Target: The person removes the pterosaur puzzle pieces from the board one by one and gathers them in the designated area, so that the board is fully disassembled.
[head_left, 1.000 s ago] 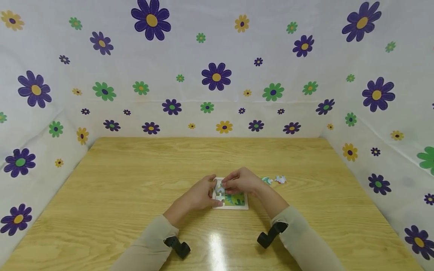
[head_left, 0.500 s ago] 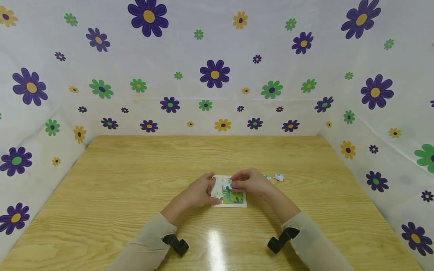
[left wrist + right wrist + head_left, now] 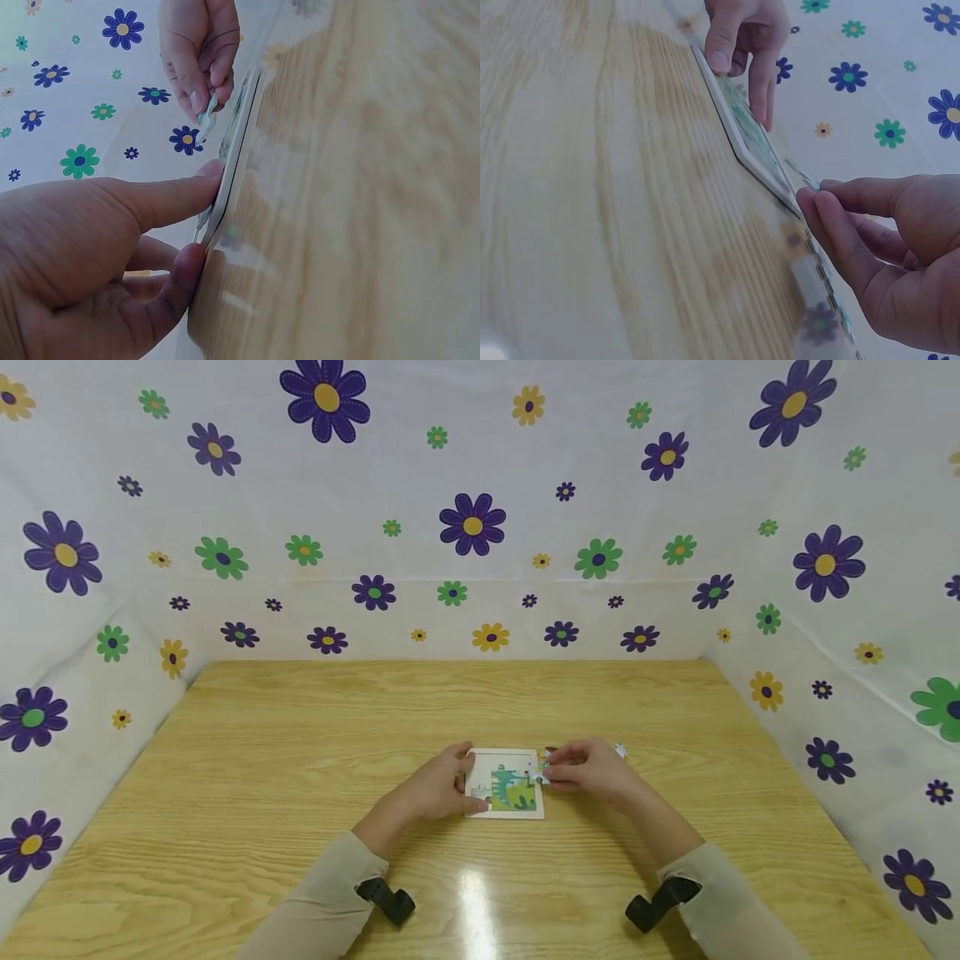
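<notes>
A white-framed jigsaw puzzle board [image 3: 504, 817] lies on the table, with a green and teal dinosaur picture partly filled in and bare white areas along its top and left. My left hand [image 3: 432, 787] grips the board's left side, its thumb at the near corner and a finger at the far one. Between thumb and fingertips, my right hand [image 3: 592, 770] pinches a pale jigsaw piece [image 3: 537, 771] over the board's right edge. In the right wrist view that held piece [image 3: 802, 175] appears edge-on, tilted.
Another loose jigsaw piece [image 3: 620, 750] shows behind the right hand, which hides part of that area. Seen edge-on in the right wrist view, loose pieces [image 3: 825, 277] lie beside the board. A flower-patterned cloth [image 3: 480, 460] encloses the wooden table [image 3: 337, 710] on three sides.
My right hand has moved right with the pinched piece, from the board's upper left across to its right edge. My left hand has stayed at the board's left side.
</notes>
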Tool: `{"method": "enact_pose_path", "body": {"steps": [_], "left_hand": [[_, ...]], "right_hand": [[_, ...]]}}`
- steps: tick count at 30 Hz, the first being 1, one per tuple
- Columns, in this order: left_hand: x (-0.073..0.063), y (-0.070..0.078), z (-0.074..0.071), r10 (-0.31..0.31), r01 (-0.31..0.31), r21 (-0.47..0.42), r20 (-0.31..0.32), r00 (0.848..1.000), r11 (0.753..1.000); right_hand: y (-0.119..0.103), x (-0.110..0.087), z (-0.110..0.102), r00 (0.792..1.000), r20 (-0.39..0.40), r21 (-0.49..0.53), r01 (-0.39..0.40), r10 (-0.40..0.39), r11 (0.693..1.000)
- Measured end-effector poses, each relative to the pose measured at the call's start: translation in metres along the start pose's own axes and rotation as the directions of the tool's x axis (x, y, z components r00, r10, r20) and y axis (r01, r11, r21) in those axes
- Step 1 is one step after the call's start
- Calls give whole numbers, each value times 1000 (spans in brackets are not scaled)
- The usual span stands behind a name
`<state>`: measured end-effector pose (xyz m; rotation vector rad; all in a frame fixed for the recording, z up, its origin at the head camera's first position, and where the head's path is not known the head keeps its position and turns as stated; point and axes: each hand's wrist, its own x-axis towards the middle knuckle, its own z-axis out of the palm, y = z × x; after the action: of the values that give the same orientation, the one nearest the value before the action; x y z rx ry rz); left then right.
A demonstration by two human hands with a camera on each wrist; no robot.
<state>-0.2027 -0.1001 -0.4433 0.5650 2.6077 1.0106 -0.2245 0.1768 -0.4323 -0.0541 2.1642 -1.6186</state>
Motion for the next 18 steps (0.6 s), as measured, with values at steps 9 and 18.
{"method": "enact_pose_path", "body": {"steps": [9, 18], "left_hand": [[-1, 1, 0, -7, 7, -1, 12, 1000, 1000], [-2, 1, 0, -17, 17, -23, 13, 1000, 1000]], "right_hand": [[7, -7, -8, 999, -28, -19, -16, 15, 1000], [7, -5, -7, 997, -74, -70, -32, 27, 997]]}}
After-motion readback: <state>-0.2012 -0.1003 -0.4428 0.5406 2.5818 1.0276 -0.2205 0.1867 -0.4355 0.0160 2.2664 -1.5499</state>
